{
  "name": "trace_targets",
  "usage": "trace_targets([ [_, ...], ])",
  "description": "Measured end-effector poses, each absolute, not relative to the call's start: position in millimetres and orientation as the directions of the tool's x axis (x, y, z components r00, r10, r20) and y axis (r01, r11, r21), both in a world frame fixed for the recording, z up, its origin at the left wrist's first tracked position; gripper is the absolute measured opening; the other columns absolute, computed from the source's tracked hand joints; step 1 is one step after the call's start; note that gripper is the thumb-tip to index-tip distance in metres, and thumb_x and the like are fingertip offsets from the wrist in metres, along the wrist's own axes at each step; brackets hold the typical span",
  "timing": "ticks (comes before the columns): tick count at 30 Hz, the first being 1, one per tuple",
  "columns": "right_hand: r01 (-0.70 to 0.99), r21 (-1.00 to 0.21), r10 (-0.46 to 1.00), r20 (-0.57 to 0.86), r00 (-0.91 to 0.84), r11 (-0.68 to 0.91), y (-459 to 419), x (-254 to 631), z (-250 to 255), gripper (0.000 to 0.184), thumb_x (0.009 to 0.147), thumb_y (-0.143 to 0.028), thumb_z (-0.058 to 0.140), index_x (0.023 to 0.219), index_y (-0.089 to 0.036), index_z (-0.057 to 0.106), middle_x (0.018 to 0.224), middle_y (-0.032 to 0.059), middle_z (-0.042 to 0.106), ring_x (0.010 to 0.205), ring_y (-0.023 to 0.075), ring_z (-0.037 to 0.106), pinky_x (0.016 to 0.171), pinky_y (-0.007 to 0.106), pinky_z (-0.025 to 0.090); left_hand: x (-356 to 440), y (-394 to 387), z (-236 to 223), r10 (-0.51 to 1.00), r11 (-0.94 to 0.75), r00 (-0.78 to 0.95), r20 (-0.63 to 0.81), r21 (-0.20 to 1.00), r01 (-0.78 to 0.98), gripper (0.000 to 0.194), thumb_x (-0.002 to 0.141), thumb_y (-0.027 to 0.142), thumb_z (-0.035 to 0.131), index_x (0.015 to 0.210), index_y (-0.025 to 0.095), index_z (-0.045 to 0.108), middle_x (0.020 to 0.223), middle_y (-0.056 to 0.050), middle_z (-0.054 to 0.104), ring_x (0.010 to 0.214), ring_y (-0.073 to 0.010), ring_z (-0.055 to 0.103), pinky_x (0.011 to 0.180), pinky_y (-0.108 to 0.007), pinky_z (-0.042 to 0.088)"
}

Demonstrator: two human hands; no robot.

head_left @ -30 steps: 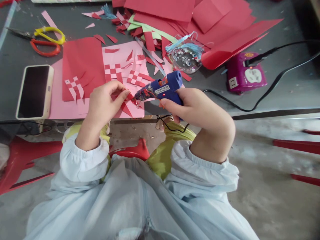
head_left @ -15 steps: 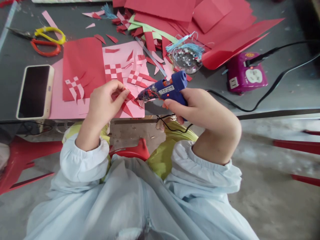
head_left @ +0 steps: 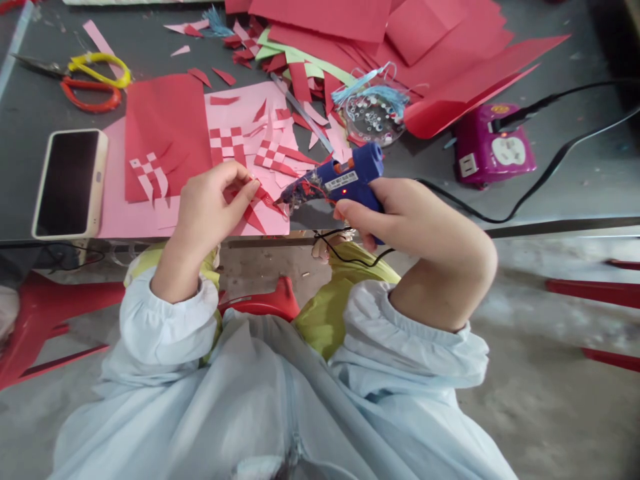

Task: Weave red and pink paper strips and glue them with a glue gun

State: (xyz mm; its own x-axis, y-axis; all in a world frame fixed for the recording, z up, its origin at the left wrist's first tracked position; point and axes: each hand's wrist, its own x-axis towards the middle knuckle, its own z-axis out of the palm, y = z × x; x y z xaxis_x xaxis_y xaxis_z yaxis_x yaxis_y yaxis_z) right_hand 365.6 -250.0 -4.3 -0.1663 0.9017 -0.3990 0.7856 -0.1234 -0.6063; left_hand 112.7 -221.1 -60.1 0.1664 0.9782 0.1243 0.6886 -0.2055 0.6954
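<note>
My right hand (head_left: 383, 210) is wrapped round a blue hot glue gun (head_left: 345, 181) with a small red light glowing on its side. The gun's nozzle points left, close to the red paper strip (head_left: 267, 196) that my left hand (head_left: 220, 199) pinches between thumb and fingertips. Whether the nozzle touches the strip I cannot tell. Beneath both hands lies a pink sheet (head_left: 245, 100) with woven red-and-pink checkered pieces (head_left: 227, 143) and loose strips on it. Left of my left hand, a red sheet (head_left: 167, 127) carries another checkered piece (head_left: 150, 175).
Scissors (head_left: 95, 83) and a phone (head_left: 67, 183) lie at the left. A dish of small wiggly eyes (head_left: 374, 121), blue tassels (head_left: 373, 90) and red paper (head_left: 440, 40) are at the back. A purple power box (head_left: 493, 147) with black cords stands right.
My right hand has shifted the glue gun slightly to the right. My left hand stays in place on the red strip.
</note>
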Motion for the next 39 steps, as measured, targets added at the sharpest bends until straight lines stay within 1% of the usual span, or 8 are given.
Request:
trace_targets([
  [2,0.790,-0.599,0.897,-0.409,-0.166,-0.128,-250.7,365.3,-2.5,0.037,0.092,-0.036,0.059,0.062,-0.025,0.041,0.046,-0.0029,0.053,0.045,0.0126,0.045,0.050,0.031,0.034,112.8,-221.1,-59.4,0.976,-0.217,0.174,0.132,0.683,0.697,0.014,0.091,0.036,0.061,0.088,0.024,0.067,0.089,-0.001,0.077,0.084,-0.0180,0.071,0.077,-0.031,0.052],
  [7,0.796,-0.601,0.914,-0.357,-0.192,-0.068,-250.5,364.7,-2.5,0.041,0.091,-0.034,0.061,0.060,-0.026,0.036,0.042,-0.0049,0.050,0.042,0.0107,0.042,0.050,0.030,0.033,112.6,-221.2,-59.2,0.972,-0.234,0.179,0.152,0.670,0.705,0.014,0.092,0.035,0.061,0.088,0.023,0.068,0.088,0.000,0.077,0.082,-0.0171,0.070,0.076,-0.031,0.050],
  [13,0.792,-0.610,0.915,-0.341,-0.213,-0.043,-248.7,366.3,-7.5,0.039,0.092,-0.032,0.060,0.061,-0.026,0.038,0.044,-0.0048,0.053,0.045,0.0114,0.049,0.050,0.029,0.035,112.6,-222.0,-61.5,0.972,-0.235,0.172,0.161,0.671,0.703,0.015,0.092,0.036,0.061,0.089,0.023,0.069,0.088,0.000,0.077,0.082,-0.0168,0.070,0.075,-0.030,0.050],
  [19,0.778,-0.624,0.915,-0.351,-0.198,-0.072,-248.2,364.8,-7.0,0.043,0.091,-0.027,0.063,0.057,-0.026,0.037,0.040,-0.0061,0.050,0.039,0.0096,0.045,0.046,0.029,0.033,112.6,-221.3,-62.0,0.964,-0.265,0.182,0.194,0.658,0.704,0.012,0.091,0.033,0.063,0.087,0.022,0.068,0.086,0.001,0.076,0.080,-0.0164,0.070,0.074,-0.030,0.049],
  [24,0.744,-0.662,0.912,-0.355,-0.203,-0.093,-248.1,366.6,-9.2,0.045,0.091,-0.028,0.064,0.056,-0.026,0.037,0.039,-0.0061,0.050,0.037,0.0090,0.045,0.043,0.028,0.032,112.3,-221.4,-62.6,0.958,-0.286,0.190,0.217,0.653,0.701,0.012,0.091,0.031,0.063,0.087,0.022,0.069,0.084,0.002,0.076,0.079,-0.0157,0.070,0.073,-0.029,0.048],
  [30,0.725,-0.671,0.904,-0.392,-0.172,-0.154,-248.8,366.1,-9.3,0.043,0.091,-0.027,0.067,0.058,-0.025,0.039,0.040,-0.0059,0.048,0.036,0.0088,0.043,0.042,0.028,0.029,111.3,-220.7,-64.4,0.960,-0.279,0.186,0.210,0.647,0.710,0.013,0.092,0.033,0.063,0.089,0.023,0.069,0.086,0.001,0.076,0.080,-0.0160,0.070,0.074,-0.029,0.050],
  [36,0.716,-0.684,0.915,-0.366,-0.171,-0.140,-249.4,364.6,-9.0,0.040,0.091,-0.027,0.065,0.059,-0.025,0.041,0.040,-0.0054,0.050,0.038,0.0107,0.046,0.044,0.028,0.034,111.6,-221.3,-62.8,0.963,-0.268,0.185,0.195,0.636,0.724,0.013,0.092,0.034,0.063,0.090,0.023,0.069,0.088,0.001,0.077,0.081,-0.0161,0.071,0.074,-0.029,0.050],
  [39,0.715,-0.680,0.914,-0.377,-0.150,-0.164,-248.1,360.7,-7.9,0.042,0.091,-0.026,0.066,0.058,-0.025,0.040,0.040,-0.0054,0.051,0.036,0.0095,0.044,0.042,0.027,0.030,112.6,-222.0,-61.3,0.963,-0.267,0.182,0.199,0.616,0.741,0.013,0.092,0.034,0.063,0.090,0.023,0.070,0.088,0.001,0.077,0.081,-0.0160,0.070,0.074,-0.030,0.049],
])
